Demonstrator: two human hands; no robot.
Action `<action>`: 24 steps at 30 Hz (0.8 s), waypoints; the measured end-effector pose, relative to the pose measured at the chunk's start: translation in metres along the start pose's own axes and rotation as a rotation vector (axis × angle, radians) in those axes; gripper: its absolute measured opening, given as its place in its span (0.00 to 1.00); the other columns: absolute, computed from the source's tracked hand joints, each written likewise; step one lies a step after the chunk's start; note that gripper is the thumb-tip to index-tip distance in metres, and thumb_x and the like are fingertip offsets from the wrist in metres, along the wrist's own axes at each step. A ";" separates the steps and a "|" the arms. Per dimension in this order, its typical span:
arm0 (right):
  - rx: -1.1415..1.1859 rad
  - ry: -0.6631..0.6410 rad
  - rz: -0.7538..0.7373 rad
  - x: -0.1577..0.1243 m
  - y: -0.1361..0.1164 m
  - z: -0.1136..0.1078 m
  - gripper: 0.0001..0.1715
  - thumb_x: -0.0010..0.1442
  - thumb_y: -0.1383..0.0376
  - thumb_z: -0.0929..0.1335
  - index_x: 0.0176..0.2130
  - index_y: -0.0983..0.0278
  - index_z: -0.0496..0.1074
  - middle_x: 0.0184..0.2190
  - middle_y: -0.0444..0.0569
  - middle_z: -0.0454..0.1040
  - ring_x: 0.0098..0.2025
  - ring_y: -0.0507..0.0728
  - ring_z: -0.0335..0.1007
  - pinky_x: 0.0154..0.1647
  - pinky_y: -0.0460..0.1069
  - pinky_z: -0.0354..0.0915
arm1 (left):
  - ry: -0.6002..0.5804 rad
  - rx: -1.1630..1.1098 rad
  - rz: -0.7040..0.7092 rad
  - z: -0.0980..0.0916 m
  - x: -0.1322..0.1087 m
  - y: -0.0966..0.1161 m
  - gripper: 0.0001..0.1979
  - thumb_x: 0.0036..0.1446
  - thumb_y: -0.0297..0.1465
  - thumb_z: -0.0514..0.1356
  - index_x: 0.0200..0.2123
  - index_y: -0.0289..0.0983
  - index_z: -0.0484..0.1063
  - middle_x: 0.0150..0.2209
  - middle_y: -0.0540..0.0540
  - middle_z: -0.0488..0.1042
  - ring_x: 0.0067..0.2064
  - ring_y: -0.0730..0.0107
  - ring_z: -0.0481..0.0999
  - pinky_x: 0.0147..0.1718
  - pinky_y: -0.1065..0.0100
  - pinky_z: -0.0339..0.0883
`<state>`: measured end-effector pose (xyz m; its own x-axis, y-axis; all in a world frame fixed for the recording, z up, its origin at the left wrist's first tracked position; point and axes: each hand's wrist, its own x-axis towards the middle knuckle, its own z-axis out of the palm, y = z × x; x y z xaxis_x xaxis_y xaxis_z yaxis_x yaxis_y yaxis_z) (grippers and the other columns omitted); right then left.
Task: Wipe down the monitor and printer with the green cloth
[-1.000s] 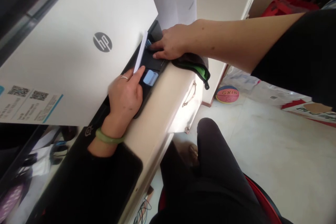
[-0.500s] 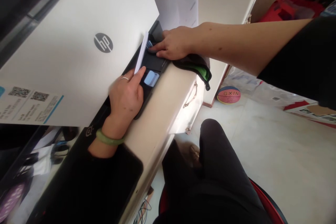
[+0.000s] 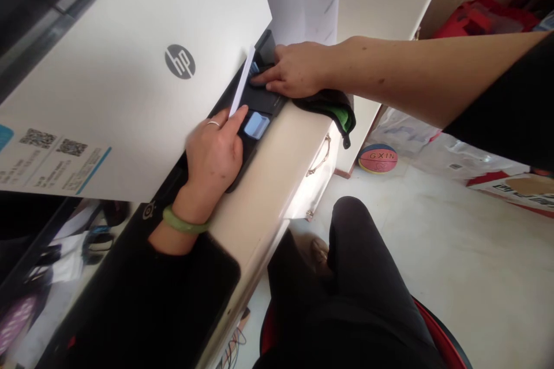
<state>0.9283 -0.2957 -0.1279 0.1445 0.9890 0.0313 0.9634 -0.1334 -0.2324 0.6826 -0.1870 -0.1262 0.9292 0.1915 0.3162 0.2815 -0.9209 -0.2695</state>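
White paper strip point(image 3: 242, 82) stood on edge against the lid of the HP printer point(image 3: 179, 61), rising from its black inner tray point(image 3: 259, 101) above a blue latch point(image 3: 256, 125). Strip judged light and flimsy, best pinched at its free edge. Left hand point(image 3: 214, 155) lay open, fingertips just beside the strip's lower end; right hand point(image 3: 298, 69) lay open, fingers spread on the tray.

Home office: HP printer point(image 3: 130, 86), basketball point(image 3: 378, 158).

Ball: a pink-and-blue GXIN basketball point(image 3: 378, 158) is set on the pale floor point(image 3: 437, 253).
Drawer: a curved metal handle point(image 3: 319, 155) is fitted to a cream drawer point(image 3: 309, 190).
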 end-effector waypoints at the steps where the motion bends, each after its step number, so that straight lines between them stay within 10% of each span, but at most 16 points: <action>1: -0.011 0.009 0.047 -0.004 0.003 0.001 0.36 0.78 0.54 0.54 0.79 0.55 0.58 0.69 0.62 0.68 0.77 0.76 0.56 0.76 0.76 0.55 | 0.000 -0.003 0.002 0.000 0.000 0.000 0.33 0.67 0.25 0.49 0.72 0.44 0.71 0.62 0.39 0.80 0.53 0.53 0.81 0.52 0.56 0.75; 11: -0.142 0.225 0.073 -0.025 -0.008 0.017 0.37 0.74 0.57 0.54 0.68 0.68 0.74 0.74 0.59 0.66 0.73 0.75 0.60 0.73 0.69 0.66 | -0.033 -0.048 -0.002 -0.001 0.000 0.001 0.33 0.68 0.25 0.50 0.73 0.42 0.70 0.62 0.38 0.79 0.55 0.52 0.80 0.55 0.55 0.73; 24: -0.186 0.200 0.113 0.004 -0.034 0.015 0.36 0.74 0.50 0.57 0.67 0.67 0.71 0.66 0.59 0.78 0.70 0.75 0.63 0.66 0.68 0.66 | -0.008 0.004 0.014 -0.001 0.000 0.002 0.32 0.67 0.23 0.51 0.72 0.40 0.71 0.58 0.37 0.82 0.51 0.53 0.81 0.50 0.57 0.74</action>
<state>0.8925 -0.2865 -0.1340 0.2773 0.9373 0.2109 0.9608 -0.2698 -0.0641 0.6831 -0.1887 -0.1253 0.9350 0.1815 0.3048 0.2693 -0.9223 -0.2771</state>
